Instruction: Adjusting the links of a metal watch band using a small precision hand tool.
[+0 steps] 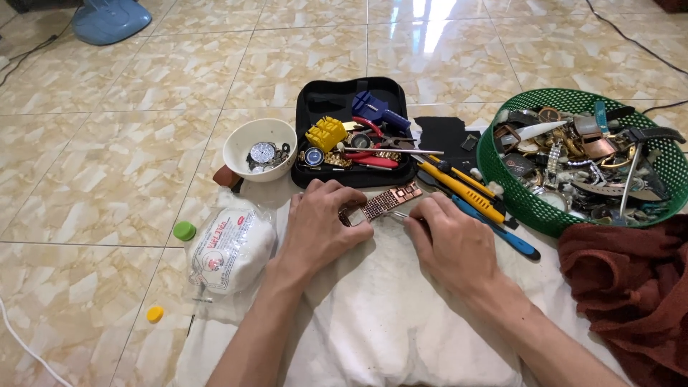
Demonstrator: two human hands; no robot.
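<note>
Pinning a copper-coloured metal watch band (380, 203) flat against the white cloth (387, 315), the left hand (319, 228) lies palm down with its fingertips pressed on the band's near end, so the links cannot slide. The right hand (448, 240) is curled around a thin metal tool (398, 214) whose tip meets the band's edge; the grip is tight and low, which steadies the point. Only 1 view, from the head, shows this.

Everything else sits within arm's reach. An open black tool case (356, 132) lies just beyond the band, holding pliers and a yellow block. A white bowl (259, 147) with a watch face stands to its left, and a green basket (523, 201) heaped with watch parts to the right. 2 screwdrivers, yellow (462, 192) and blue (502, 233), lie beside the right hand. A white bag (231, 247) rests near the left wrist, a dark red towel (631, 287) at far right.
</note>
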